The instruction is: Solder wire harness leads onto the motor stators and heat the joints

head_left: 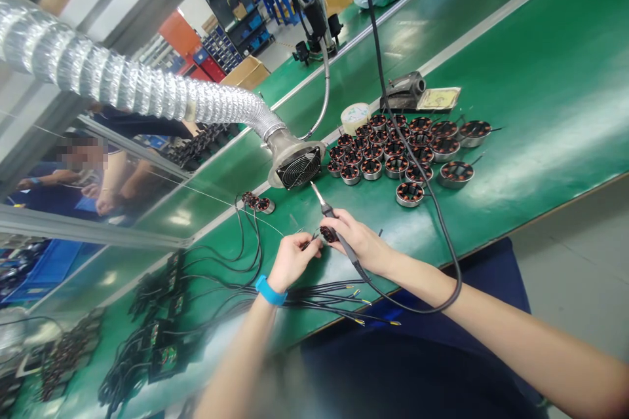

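Right hand (356, 242) pen-grips a soldering iron (330, 215); left hand (293, 260) pinches a fine lead (308, 243).
From the head camera, the right fingers close low on the iron's handle, a hold that seems well suited to steady fine work, with the tip pointing away beyond the fingertips. A small wound motor stator (328, 234) sits between the hands, against the right fingers; whether either hand grips it is hard to tell. Black leads (334, 301) with bare tips fan out just below the left wrist. Farther beyond the right hand lie rows of copper-wound motors (378, 157) on a green bench mat (540, 78), and an extractor fan (298, 168) stands ahead of the iron's tip.
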